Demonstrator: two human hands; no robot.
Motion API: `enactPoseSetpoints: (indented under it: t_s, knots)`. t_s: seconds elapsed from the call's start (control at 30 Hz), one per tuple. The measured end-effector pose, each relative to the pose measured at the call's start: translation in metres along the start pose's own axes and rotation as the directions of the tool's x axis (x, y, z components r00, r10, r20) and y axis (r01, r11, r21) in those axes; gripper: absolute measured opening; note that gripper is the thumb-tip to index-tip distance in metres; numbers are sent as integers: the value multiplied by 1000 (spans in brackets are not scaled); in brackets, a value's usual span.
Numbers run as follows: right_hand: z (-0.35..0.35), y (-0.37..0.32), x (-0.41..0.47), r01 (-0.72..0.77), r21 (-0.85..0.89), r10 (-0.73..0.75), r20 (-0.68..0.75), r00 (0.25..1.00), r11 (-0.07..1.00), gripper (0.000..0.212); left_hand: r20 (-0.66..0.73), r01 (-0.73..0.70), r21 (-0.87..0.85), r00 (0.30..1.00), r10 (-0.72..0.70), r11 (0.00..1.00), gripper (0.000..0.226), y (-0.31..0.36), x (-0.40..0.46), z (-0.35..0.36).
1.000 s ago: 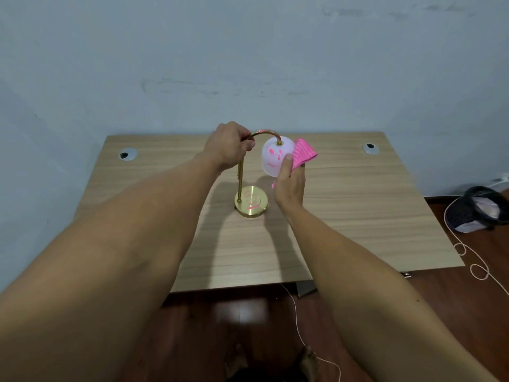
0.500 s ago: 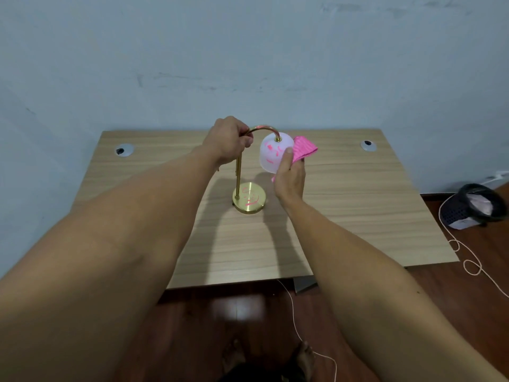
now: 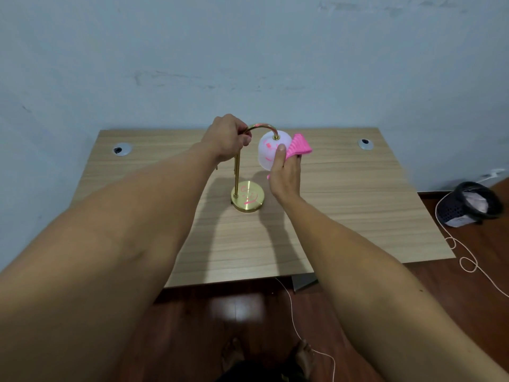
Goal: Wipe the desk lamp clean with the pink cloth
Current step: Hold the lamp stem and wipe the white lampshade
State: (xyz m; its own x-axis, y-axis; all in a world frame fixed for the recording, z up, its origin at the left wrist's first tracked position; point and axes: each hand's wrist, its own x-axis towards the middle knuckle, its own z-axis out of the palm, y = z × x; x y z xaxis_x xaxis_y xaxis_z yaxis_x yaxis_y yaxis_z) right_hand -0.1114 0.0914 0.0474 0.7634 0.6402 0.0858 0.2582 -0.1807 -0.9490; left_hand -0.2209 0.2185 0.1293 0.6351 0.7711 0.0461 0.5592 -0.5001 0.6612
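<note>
— Lamp count first: how many on the tabletop (image 3: pixel 344 216)?

— One desk lamp (image 3: pixel 249 172), standing near the middle. It has one brass base (image 3: pixel 248 199), one curved arm and one frosted white shade (image 3: pixel 268 153) hanging at about two o'clock from the base.

— Why is the left hand (image 3: pixel 227 137) up there?

— Its fingers are curled tight around the top of the arched arm, at eleven o'clock from the base. I judge that grip steadies the lamp so the shade does not swing or tip under rubbing.

— And the right hand (image 3: pixel 285 176)?

— It pinches one pink cloth (image 3: pixel 298 146) against the shade's right side, at three o'clock from it, with the thumb lying across the front of the shade. The cloth fans out above the fingers, touching the shade.

— Anything left to clean?

— Pink marks show on the shade's front and on the base, so the job looks far from finished.

— Other things?

— Two round cable grommets, one (image 3: pixel 121 149) at ten o'clock and one (image 3: pixel 365 143) at two o'clock on the tabletop, and one dark basket (image 3: pixel 468 205) on the floor at three o'clock.
</note>
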Motion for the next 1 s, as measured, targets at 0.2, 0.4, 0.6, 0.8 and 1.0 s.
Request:
enactPoseSetpoints:
  t_s: [0.2, 0.4, 0.6, 0.8, 1.0]
  knots:
    - [-5, 4, -9, 354, -313, -329, 132, 935, 881, 66, 17, -2, 12, 1000, 2, 1000, 10, 0, 2, -2]
    - [-8, 12, -16, 207, -82, -200, 86, 976, 975, 60, 27, 1, 16, 1000, -1, 1000, 11, 2, 2, -2]
    - [-16, -22, 24, 38, -85, -31, 80, 996, 996, 65, 31, 7, 23, 999, -7, 1000, 12, 1, 2, -2]
    - [-12, 20, -15, 476, -362, -425, 215, 879, 801, 63, 31, 16, 10, 999, -16, 1000, 11, 0, 2, -2]
    - [-15, 39, -22, 562, -494, -495, 273, 825, 664, 65, 36, 10, 8, 999, -10, 1000, 11, 0, 3, -1]
